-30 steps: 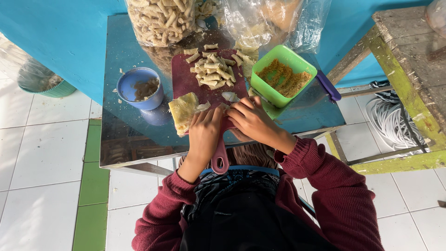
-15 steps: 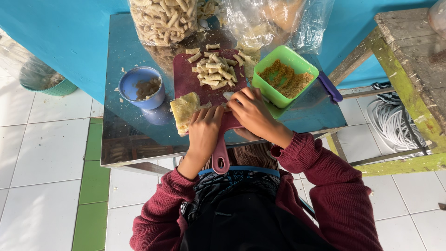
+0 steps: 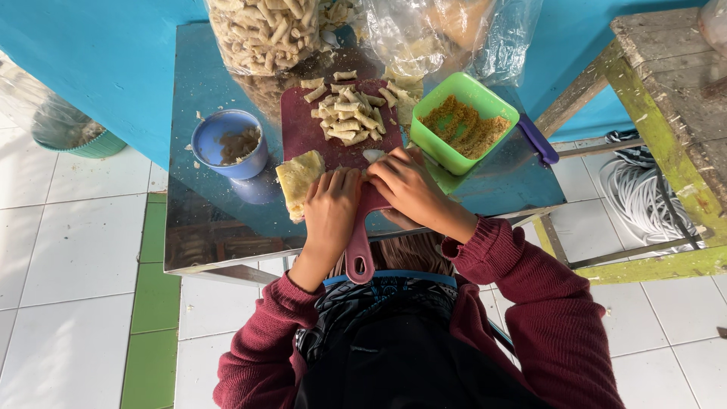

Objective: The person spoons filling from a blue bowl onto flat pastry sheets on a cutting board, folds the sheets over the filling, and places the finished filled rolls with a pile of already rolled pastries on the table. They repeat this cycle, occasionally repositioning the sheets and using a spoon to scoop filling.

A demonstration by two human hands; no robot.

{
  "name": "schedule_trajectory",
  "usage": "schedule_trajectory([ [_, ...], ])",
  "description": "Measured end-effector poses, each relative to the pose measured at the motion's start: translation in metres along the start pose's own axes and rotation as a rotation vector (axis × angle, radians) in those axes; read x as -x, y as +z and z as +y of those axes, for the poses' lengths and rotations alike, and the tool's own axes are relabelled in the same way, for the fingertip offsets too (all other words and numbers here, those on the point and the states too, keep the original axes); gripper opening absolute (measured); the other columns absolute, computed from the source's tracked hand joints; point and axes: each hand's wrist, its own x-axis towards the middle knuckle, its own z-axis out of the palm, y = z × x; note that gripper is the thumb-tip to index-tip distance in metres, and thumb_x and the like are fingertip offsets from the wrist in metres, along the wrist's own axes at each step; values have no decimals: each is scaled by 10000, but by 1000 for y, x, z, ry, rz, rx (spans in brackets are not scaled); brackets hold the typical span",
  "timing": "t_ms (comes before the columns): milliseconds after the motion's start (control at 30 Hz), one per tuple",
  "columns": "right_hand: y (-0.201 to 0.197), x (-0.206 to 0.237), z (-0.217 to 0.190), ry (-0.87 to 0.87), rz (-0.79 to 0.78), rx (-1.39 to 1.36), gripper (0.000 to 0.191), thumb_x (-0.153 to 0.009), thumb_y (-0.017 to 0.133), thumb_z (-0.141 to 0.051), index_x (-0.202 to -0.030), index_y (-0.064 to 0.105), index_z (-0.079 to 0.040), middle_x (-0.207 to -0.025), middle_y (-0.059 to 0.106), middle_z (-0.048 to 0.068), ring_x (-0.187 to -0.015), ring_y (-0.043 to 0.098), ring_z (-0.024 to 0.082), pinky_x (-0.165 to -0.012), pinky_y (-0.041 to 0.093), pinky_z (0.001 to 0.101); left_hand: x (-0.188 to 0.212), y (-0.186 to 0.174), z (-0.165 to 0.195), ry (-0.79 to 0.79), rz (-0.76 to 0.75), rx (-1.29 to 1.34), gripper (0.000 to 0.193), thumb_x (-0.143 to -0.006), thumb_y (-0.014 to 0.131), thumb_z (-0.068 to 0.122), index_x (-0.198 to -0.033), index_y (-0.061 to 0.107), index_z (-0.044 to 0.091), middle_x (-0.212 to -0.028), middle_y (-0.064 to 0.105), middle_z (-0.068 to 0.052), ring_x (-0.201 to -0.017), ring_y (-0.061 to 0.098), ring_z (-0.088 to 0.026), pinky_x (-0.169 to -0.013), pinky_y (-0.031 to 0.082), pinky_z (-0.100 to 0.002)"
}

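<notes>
My left hand [image 3: 332, 210] and my right hand [image 3: 409, 189] meet fingertip to fingertip on a maroon cutting board [image 3: 307, 132]. Together they pinch a small pale wrapper piece [image 3: 373, 156], mostly hidden under the fingers. A stack of yellow square wrappers [image 3: 297, 179] lies just left of my left hand, at the board's edge. A pile of small rolled pieces [image 3: 347, 115] sits at the far end of the board. A green tub of brown crumbly filling [image 3: 463, 121] stands right beside my right hand.
A blue cup [image 3: 227, 144] with scraps stands left of the board on the shiny metal table [image 3: 204, 227]. Clear bags of rolled snacks [image 3: 265, 30] lean at the back. A wooden bench [image 3: 666, 83] and coiled white hose [image 3: 644, 201] are at the right.
My hands have drawn closer together over the pale piece, and my fingers now cover most of it. The other things have not moved.
</notes>
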Motion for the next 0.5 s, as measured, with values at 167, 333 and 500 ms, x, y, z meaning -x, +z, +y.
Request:
schedule_trajectory([
  [167, -2, -5, 0, -74, 28, 208, 256, -854, 724, -118, -1094, 672, -45, -1128, 659, 85, -1074, 554, 273, -931, 393, 448, -2, 4, -3, 45, 26, -26, 221, -891, 685, 80, -1110, 703, 57, -1215, 717, -44, -1025, 682, -204, -913, 545, -353],
  [333, -4, -5, -1, -157, -20, 189, 346, -819, 727, -205, -1093, 683, 0, -1162, 655, 136, -1099, 552, 272, -971, 365, 481, -2, 5, -5, 23, 11, -99, 288, -880, 691, 76, -1164, 737, 62, -1276, 713, -24, -1039, 651, -190, -887, 520, -336],
  [500, 6, -2, 7, -200, 11, 243, 370, -864, 706, -170, -1195, 711, -4, -1209, 668, 92, -1115, 555, 224, -1007, 341, 454, 3, -13, -21, -53, 35, -261, 347, -932, 672, 32, -1257, 729, 137, -1335, 675, 20, -1119, 634, -163, -938, 510, -316],
])
